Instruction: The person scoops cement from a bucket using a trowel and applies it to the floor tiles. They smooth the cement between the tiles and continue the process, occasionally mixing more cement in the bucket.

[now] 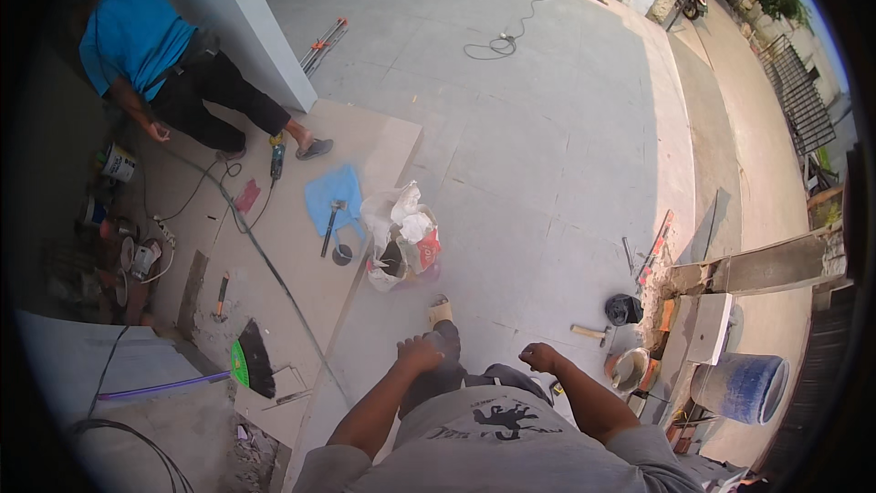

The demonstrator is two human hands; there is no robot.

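My left hand [422, 351] hangs over my left leg, its fingers loosely bent and apart, holding nothing that shows. My right hand [538, 356] is out to the right, fingers slightly curled and empty. My sandalled foot [441, 310] is on the pale tiles below. Just ahead lies an open white sack [401, 219] with crumpled plastic, beside a blue sheet [328, 187] carrying a hammer-like tool [330, 230]. A claw hammer [590, 332] lies to my right, near a black bundle [623, 309] and a bucket [630, 368].
A co-worker in blue [137, 27] stands on the raised step at left, near a power tool [276, 157] and cables [283, 278]. A broom [251, 356] lies lower left. A wall column [260, 18] is behind. Rubble, boards and a blue drum [739, 388] line the right edge.
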